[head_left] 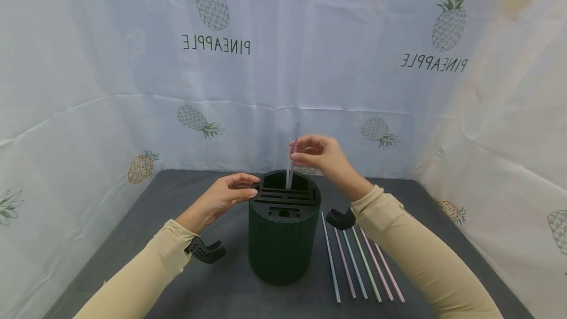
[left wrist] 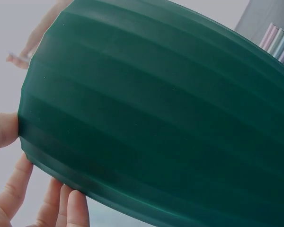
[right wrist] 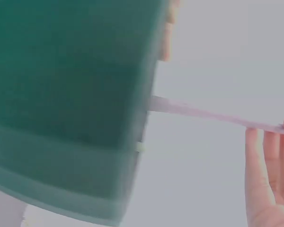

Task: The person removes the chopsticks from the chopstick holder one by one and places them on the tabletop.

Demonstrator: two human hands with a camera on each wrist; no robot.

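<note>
The right hand [head_left: 320, 155] pinches a lilac straw [head_left: 293, 161] into the green holder [head_left: 283, 240], steadied by the left hand's [head_left: 226, 196] relaxed fingers; six straws [head_left: 363, 265] lie beside it.

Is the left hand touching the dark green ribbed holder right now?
Touching. The head view shows the left hand with fingertips against the rim of the dark green ribbed holder; the left wrist view shows the fingers pressed on its wall.
</note>
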